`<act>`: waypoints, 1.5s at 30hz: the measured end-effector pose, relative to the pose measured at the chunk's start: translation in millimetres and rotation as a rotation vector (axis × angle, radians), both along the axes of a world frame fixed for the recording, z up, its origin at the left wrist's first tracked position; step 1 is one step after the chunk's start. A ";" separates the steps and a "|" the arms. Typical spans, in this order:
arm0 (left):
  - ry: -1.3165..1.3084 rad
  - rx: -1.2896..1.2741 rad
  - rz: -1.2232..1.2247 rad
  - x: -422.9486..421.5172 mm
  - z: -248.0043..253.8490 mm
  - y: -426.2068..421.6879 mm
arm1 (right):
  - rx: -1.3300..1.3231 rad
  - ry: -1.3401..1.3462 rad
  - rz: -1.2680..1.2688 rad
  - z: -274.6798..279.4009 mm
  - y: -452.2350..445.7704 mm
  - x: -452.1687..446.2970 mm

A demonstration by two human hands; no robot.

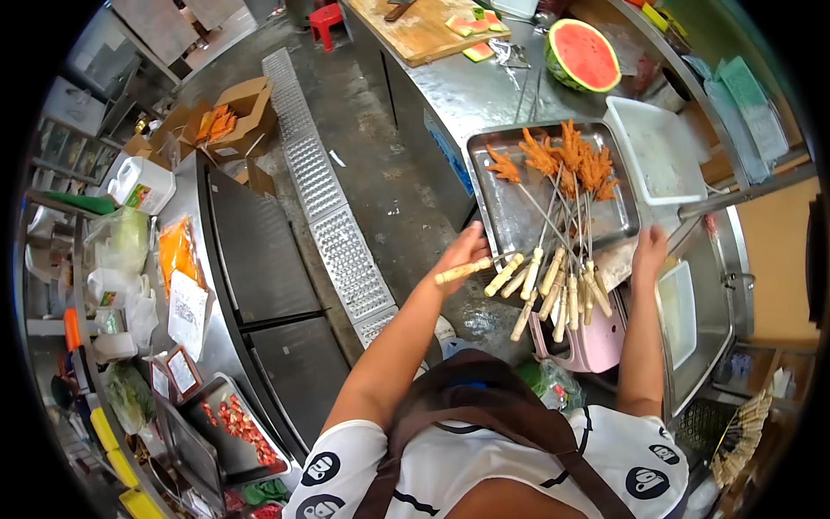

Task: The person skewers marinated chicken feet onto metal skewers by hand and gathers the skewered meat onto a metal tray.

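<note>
A rectangular metal tray (506, 212) is in front of me, with my left hand (467, 253) closed on its left edge near the front corner. On the opposite side my right hand (648, 256) grips the right edge; its fingertips are partly hidden. Several metal skewers with wooden handles (553, 281) lie in the tray, their handles sticking out over the near edge towards me. Orange-brown chicken feet (571, 163) are on the far ends of the skewers. One handle lies sideways close to my left hand.
Beyond the tray, a halved watermelon (584, 56) and a wooden cutting board (424, 30) sit on the steel counter. A white plastic tub (657, 151) stands at the right, above a sink (713, 294). Below the handles is a pink container (596, 337). Another counter (194, 285) runs along the left.
</note>
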State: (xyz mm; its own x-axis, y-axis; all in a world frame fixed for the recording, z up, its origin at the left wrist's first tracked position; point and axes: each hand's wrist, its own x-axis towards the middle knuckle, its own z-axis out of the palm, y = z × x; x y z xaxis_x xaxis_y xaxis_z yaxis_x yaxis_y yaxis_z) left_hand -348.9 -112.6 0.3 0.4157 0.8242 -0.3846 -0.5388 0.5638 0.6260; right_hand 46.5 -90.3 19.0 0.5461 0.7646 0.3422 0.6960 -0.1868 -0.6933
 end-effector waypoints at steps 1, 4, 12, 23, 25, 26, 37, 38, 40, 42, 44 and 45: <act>-0.045 0.162 -0.062 10.5 -0.9 -1.1 | 0.217 -0.092 0.058 35.3 9.3 -29.5; 0.227 0.143 -0.013 38.6 -13.8 -5.7 | 0.112 0.156 0.309 99.2 71.8 -113.4; 0.521 0.258 0.073 74.7 -31.1 -39.2 | -0.767 -0.249 0.263 36.4 272.3 -234.9; 0.672 0.253 0.073 69.1 -2.8 -40.1 | -0.608 0.106 -0.034 -15.0 309.9 -287.3; 0.577 0.053 -0.075 64.9 -0.9 -36.3 | -0.486 0.538 0.068 -9.1 326.2 -288.5; 0.580 0.056 -0.080 62.9 -0.1 -33.6 | -0.413 0.753 0.116 -4.1 335.1 -287.3; 0.601 0.185 -0.173 24.4 -11.5 36.3 | -0.214 1.184 0.691 158.3 226.9 -257.7; 0.512 0.126 -0.188 23.7 -12.0 43.8 | -0.106 1.169 0.764 174.7 192.1 -238.7; 0.309 -0.001 -0.189 20.3 -13.8 52.4 | -0.149 0.931 0.736 218.7 113.3 -187.0; 0.033 0.042 -0.236 7.5 -17.4 52.3 | -0.197 0.803 0.746 233.4 42.4 -119.4; -0.152 0.021 -0.332 -16.9 -65.4 75.1 | -0.267 0.317 0.387 236.8 -38.3 -36.4; -0.215 0.079 -0.348 -8.4 -36.8 65.4 | -0.272 0.080 0.237 228.8 -80.3 12.0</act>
State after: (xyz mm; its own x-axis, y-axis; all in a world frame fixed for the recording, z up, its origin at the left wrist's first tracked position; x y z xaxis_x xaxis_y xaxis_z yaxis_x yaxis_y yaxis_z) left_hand -357.3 -47.1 -36.5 0.7386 0.6438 -0.2000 -0.4476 0.6901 0.5686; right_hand 58.5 -170.6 247.7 0.3593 0.9304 0.0725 0.6881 -0.2116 -0.6941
